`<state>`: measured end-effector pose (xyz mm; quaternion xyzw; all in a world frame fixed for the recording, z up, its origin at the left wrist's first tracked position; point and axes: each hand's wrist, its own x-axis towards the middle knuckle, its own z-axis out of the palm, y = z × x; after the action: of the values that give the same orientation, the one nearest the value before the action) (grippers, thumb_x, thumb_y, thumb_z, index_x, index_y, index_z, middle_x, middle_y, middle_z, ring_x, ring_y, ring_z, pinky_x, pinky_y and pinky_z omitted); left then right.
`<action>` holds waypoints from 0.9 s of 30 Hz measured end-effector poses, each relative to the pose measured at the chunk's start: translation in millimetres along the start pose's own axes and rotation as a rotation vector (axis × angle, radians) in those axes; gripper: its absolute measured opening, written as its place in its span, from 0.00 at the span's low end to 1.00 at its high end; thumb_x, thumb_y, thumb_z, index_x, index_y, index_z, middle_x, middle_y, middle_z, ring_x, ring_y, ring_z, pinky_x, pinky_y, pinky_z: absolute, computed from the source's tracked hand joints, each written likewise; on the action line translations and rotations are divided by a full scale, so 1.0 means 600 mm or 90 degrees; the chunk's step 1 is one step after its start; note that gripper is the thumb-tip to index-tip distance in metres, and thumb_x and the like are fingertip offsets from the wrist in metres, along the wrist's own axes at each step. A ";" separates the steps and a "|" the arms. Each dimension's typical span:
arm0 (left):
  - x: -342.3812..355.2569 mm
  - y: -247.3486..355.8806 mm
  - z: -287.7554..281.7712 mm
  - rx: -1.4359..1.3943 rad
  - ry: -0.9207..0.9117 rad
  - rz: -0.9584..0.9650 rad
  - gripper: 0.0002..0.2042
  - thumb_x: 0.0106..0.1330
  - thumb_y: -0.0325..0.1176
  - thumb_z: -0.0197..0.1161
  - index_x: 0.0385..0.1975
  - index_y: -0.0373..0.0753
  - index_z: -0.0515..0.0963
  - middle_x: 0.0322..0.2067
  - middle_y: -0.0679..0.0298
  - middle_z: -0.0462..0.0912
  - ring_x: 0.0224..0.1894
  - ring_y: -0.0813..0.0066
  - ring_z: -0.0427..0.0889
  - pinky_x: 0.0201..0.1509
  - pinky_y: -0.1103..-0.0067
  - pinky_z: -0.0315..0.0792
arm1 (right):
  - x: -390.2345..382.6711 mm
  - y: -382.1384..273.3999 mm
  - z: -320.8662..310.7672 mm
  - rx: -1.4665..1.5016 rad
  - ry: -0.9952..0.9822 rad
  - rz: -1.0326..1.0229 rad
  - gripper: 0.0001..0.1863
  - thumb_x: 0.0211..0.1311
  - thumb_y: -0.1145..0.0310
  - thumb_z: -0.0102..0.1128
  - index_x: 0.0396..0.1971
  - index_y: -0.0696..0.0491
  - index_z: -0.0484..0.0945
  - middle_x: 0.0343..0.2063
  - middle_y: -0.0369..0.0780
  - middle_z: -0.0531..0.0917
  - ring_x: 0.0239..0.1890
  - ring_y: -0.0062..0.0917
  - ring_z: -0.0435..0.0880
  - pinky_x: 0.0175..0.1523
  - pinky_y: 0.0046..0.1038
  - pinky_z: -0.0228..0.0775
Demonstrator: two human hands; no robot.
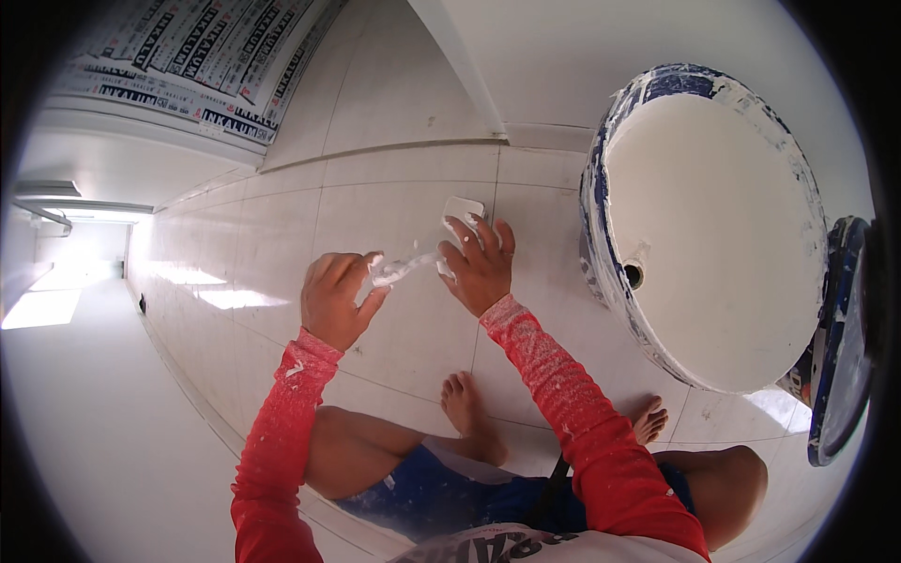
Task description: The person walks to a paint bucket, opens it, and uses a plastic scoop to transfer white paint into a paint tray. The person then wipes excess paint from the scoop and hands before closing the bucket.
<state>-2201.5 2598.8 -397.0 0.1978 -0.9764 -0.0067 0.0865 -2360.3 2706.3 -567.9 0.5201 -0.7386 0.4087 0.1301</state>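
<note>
My left hand (335, 298) grips a small putty knife (399, 269) whose blade, smeared with white paste, points right. My right hand (479, 263) holds a flat white scraper card (463, 208) by its lower edge, fingers spread behind it, and the knife's tip meets that card. Both hands hover over the pale tiled floor (394, 188). Red sleeves speckled with white cover both forearms. I am crouched, with my bare feet (466, 413) on the tiles below the hands.
A big blue bucket (601, 216) full of white paste stands at the right, close to my right hand. Its blue lid (840, 375) leans at the far right. A white wall runs along the left; printed sheets (206, 56) lie top left.
</note>
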 end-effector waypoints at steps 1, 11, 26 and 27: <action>-0.005 0.005 0.004 -0.045 -0.004 -0.072 0.15 0.57 0.33 0.73 0.42 0.37 0.82 0.38 0.64 0.79 0.45 0.64 0.76 0.54 0.69 0.73 | 0.001 0.001 0.000 -0.004 0.007 0.001 0.26 0.38 0.62 0.81 0.40 0.44 0.77 0.62 0.32 0.73 0.67 0.32 0.66 0.71 0.55 0.52; -0.016 -0.020 0.032 -0.587 -0.196 -0.596 0.20 0.68 0.48 0.64 0.35 0.32 0.82 0.25 0.69 0.77 0.29 0.81 0.76 0.37 0.82 0.74 | -0.004 -0.001 0.013 -0.017 0.069 -0.002 0.26 0.37 0.62 0.81 0.40 0.41 0.78 0.57 0.31 0.76 0.64 0.30 0.70 0.71 0.53 0.51; -0.023 -0.037 0.047 -0.563 -0.190 -0.656 0.12 0.65 0.37 0.64 0.30 0.32 0.80 0.21 0.71 0.74 0.24 0.84 0.70 0.29 0.83 0.66 | -0.029 -0.063 0.011 0.130 -0.177 0.035 0.51 0.36 0.52 0.80 0.68 0.31 0.67 0.72 0.48 0.56 0.73 0.50 0.54 0.73 0.62 0.43; -0.025 -0.037 0.045 -0.548 -0.182 -0.604 0.12 0.65 0.37 0.64 0.30 0.32 0.80 0.21 0.71 0.74 0.24 0.85 0.69 0.29 0.83 0.66 | -0.027 -0.065 0.012 0.124 -0.193 0.055 0.52 0.36 0.52 0.80 0.69 0.32 0.66 0.72 0.48 0.55 0.73 0.50 0.54 0.73 0.62 0.43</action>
<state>-2184.1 2583.7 -427.2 0.5517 -0.6951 -0.4607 0.0150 -2317.7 2706.5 -564.1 0.5539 -0.7283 0.4002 -0.0509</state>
